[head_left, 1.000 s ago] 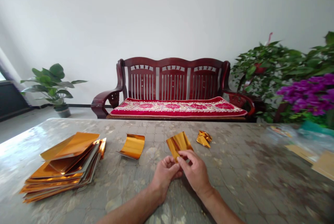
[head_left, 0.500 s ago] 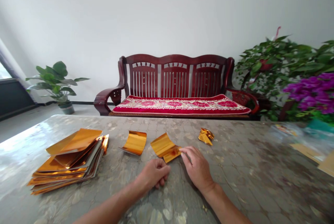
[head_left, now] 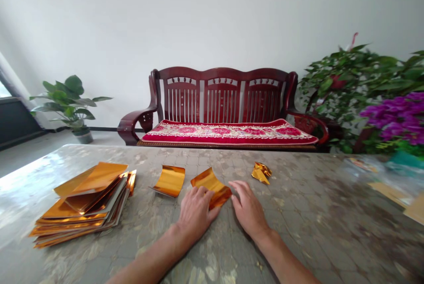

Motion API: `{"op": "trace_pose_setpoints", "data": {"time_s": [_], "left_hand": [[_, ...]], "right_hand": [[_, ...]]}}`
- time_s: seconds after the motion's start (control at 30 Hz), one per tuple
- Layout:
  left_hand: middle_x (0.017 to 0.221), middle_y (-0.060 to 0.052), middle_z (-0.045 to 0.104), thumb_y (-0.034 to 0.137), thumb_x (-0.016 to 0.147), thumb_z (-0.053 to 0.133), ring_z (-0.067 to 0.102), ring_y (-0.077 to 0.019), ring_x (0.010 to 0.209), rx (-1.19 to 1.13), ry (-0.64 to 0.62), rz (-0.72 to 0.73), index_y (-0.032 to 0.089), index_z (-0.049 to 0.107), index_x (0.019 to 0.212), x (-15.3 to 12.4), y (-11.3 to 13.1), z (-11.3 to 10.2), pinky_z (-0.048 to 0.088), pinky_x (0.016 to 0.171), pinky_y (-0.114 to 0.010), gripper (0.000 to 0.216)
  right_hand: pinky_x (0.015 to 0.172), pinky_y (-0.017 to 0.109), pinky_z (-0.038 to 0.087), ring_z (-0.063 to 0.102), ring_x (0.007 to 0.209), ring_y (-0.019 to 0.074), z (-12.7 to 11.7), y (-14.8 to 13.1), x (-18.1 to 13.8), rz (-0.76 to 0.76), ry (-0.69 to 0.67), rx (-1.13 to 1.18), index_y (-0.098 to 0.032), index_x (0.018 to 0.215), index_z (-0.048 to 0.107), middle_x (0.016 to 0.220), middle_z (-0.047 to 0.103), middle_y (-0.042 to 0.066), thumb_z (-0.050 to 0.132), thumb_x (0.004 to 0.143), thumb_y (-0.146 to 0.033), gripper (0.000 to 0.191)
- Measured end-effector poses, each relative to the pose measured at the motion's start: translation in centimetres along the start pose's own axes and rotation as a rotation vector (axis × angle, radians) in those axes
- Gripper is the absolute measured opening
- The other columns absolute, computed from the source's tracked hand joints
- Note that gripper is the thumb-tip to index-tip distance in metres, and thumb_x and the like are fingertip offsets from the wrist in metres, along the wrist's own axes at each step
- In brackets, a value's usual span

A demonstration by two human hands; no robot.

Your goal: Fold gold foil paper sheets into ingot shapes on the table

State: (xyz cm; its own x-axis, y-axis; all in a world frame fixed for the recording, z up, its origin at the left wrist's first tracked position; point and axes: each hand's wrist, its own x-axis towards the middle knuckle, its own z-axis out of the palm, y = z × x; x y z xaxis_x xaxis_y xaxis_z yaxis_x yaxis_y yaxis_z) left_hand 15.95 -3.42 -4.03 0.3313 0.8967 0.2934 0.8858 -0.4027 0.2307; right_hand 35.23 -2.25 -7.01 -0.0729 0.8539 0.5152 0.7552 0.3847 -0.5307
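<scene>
- A potted plant stands on the floor by the far wall, left of a dark wooden settee with a red cushion.
- A loose stack of gold sheets lies on the left of the marbled bench, its top leaves lifted and fanned.
- A single curled gold sheet rests just right of the stack, apart from it.
- The left hand lies flat, fingers spread and pressing down on the near left part of a creased gold sheet at the middle of the bench.
- The right hand lies palm down with fingers stretched out, fingertips at that sheet's right edge, gripping nothing.
- A small crumpled gold piece sits beyond the right hand, apart from it.
- Leafy plants and purple flowers fill the far right, behind blurred items on the bench's edge.
</scene>
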Motion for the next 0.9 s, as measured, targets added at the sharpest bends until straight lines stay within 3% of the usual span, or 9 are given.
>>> {"op": "trace_pose_setpoints", "data": {"time_s": [0.17,0.27,0.57,0.7,0.9], "left_hand": [[0.099,-0.004,0.069,0.032,0.091,0.059,0.060,-0.0226,0.096,0.001,-0.043,0.043,0.026,0.071,0.100,0.0,-0.9,0.6,0.044,0.083,-0.032,0.015],[0.095,-0.004,0.070,0.029,0.095,0.053,0.062,-0.0209,0.093,-0.027,-0.056,0.045,0.024,0.072,0.091,0.0,-1.1,0.5,0.044,0.081,-0.030,0.020],[0.088,-0.002,0.072,0.029,0.098,0.048,0.066,-0.0183,0.086,-0.302,-0.004,-0.113,0.022,0.072,0.084,0.0,-2.5,1.5,0.044,0.075,-0.026,0.029],[0.092,-0.003,0.072,0.027,0.097,0.049,0.065,-0.0189,0.091,-0.336,0.010,-0.059,0.022,0.073,0.090,-0.2,-2.5,1.8,0.045,0.082,-0.027,0.026],[0.090,-0.002,0.070,0.026,0.097,0.049,0.063,-0.0186,0.089,-0.308,0.002,0.021,0.024,0.073,0.092,-0.5,-2.2,1.3,0.044,0.080,-0.027,0.025]], "right_hand": [[0.100,0.039,0.049,0.059,0.113,0.0214,-0.1,-0.2,0.0,-0.014,-0.025,0.007,-0.024,0.115,0.064,0.120,0.061,0.006,0.045,0.082,-0.009,0.041],[0.099,0.039,0.049,0.059,0.113,0.0212,-0.1,-0.2,0.0,-0.009,-0.038,0.012,-0.024,0.112,0.065,0.120,0.061,0.006,0.045,0.083,-0.009,0.038],[0.100,0.038,0.047,0.059,0.112,0.0212,-0.6,-0.1,0.1,-0.018,0.043,0.086,-0.022,0.111,0.065,0.116,0.064,0.007,0.043,0.092,-0.020,0.029],[0.100,0.037,0.046,0.059,0.112,0.0213,-0.8,-0.4,0.1,-0.024,0.023,0.103,-0.022,0.112,0.065,0.116,0.065,0.007,0.045,0.093,-0.023,0.027],[0.092,0.035,0.048,0.062,0.102,0.0209,-0.9,-0.7,0.0,-0.009,-0.076,0.093,-0.023,0.099,0.068,0.103,0.069,0.005,0.049,0.090,-0.021,0.021]]}}
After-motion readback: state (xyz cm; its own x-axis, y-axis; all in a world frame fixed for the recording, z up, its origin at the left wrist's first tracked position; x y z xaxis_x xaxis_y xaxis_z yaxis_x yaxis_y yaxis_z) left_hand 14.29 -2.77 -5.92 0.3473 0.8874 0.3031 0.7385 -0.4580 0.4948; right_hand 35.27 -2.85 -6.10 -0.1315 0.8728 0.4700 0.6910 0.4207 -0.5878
